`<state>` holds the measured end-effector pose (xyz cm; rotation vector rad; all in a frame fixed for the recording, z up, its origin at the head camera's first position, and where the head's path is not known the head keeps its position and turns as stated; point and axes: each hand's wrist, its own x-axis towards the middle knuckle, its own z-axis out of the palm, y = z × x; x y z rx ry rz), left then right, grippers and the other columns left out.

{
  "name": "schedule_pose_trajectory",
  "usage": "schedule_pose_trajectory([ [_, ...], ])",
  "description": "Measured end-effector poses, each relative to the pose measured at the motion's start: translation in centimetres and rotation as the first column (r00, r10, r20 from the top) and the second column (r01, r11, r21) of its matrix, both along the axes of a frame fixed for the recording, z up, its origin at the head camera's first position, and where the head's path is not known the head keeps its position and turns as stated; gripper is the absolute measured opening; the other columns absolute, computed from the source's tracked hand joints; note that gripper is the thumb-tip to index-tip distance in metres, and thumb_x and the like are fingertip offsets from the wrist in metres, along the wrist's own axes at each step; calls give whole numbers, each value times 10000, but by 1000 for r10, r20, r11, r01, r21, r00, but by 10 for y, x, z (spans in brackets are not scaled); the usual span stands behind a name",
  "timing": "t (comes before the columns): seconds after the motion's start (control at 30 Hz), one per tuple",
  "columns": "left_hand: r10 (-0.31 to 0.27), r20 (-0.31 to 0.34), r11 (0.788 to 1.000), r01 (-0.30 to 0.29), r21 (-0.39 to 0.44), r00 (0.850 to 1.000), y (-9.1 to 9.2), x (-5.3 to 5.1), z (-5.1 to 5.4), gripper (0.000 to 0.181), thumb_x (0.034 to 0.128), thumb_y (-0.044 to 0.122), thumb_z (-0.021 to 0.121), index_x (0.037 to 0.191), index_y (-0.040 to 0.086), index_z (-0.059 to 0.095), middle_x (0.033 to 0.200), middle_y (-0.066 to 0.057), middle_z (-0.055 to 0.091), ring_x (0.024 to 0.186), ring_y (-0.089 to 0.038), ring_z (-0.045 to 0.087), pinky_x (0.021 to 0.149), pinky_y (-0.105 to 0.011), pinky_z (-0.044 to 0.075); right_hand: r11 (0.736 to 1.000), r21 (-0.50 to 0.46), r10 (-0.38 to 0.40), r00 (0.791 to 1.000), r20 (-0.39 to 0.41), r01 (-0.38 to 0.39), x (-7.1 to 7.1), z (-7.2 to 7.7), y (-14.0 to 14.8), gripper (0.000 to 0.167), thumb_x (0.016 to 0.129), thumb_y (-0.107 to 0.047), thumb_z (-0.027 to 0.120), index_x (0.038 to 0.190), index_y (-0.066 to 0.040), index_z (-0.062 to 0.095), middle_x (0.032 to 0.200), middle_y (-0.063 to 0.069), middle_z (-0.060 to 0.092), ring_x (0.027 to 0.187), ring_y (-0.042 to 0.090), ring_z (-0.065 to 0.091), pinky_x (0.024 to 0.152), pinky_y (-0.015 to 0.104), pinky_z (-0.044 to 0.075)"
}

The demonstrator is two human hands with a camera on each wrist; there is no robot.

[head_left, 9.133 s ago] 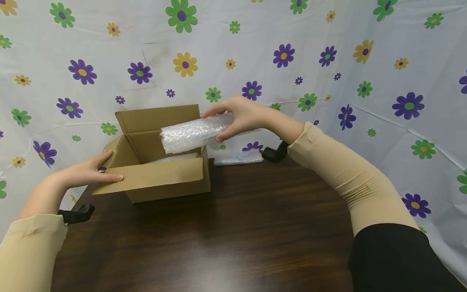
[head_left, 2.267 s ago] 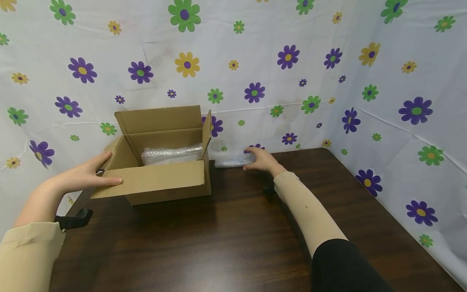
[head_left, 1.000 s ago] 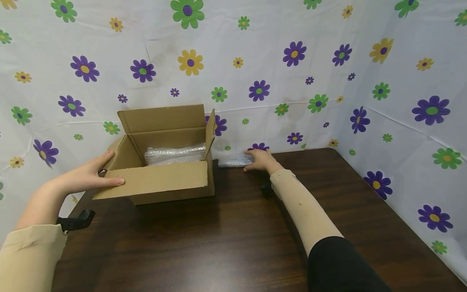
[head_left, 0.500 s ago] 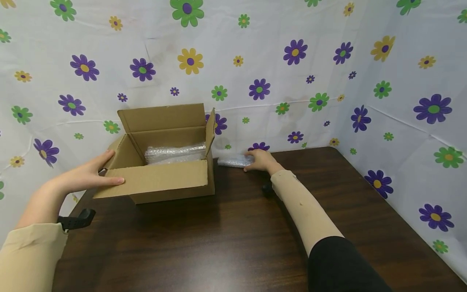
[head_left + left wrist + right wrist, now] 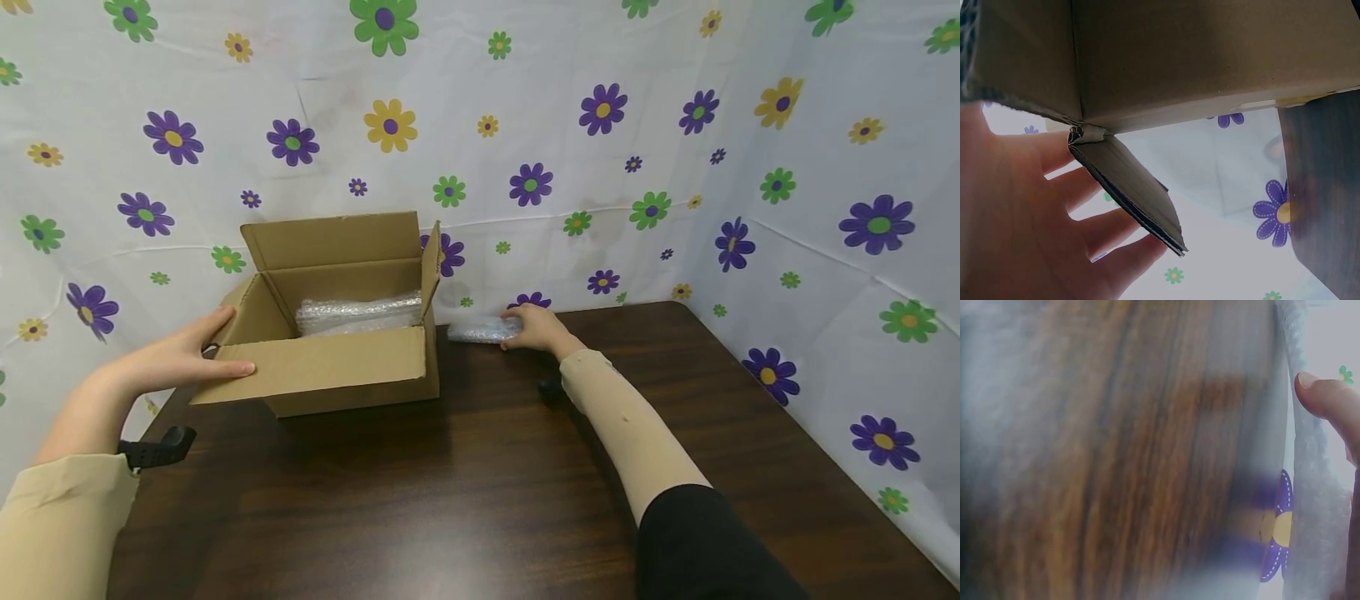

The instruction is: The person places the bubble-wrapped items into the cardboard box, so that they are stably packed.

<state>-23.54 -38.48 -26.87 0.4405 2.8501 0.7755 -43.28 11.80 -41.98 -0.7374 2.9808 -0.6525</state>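
An open cardboard box (image 5: 352, 400) stands at the back left of the table. My left hand (image 5: 168, 358) holds its left side, thumb on the front flap and fingers behind the side flap (image 5: 1132, 184), as the left wrist view shows. Inside the box lies bubble wrap (image 5: 360, 313), partly hidden by the front flap. Right of the box, by the back curtain, a flat piece of bubble wrap (image 5: 480, 331) lies on the table. My right hand (image 5: 540, 327) grips its right end. In the right wrist view, the thumb (image 5: 1329, 403) presses against the bubble wrap.
The dark wooden table (image 5: 450, 475) reaches towards me and to the right. A white flowered curtain (image 5: 315, 92) hangs close behind the box and along the right side. A black wrist mount (image 5: 159, 447) sits on the left wrist.
Earlier my right hand held a bubble-wrapped bundle above the box; bubble wrap now lies inside. The right hand has moved right and down to the other piece. My left hand stays.
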Motion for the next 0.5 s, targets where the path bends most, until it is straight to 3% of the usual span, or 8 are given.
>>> schedule_pose_trajectory([
  [0.27,-8,2,1000,8,-3,1000,-4,-1,-1,1039,891,306,678,1506,-66,-73,1529,-372,-55,1382,-566,-25,996,-760,128,999,-50,2,999,-42,-4,5,0,7,639,751,-438,796,1310,-181,627,1329,111,560,1184,290,521,1011,465,411],
  [0.5,-7,-2,1000,7,-13,1000,-3,-2,-1,1019,896,286,667,1505,-72,-68,1523,-384,-46,1379,-571,-19,996,-758,138,995,-91,34,998,-61,-39,19,9,17,623,757,-417,803,1304,-171,634,1314,121,560,1150,296,529,978,474,434],
])
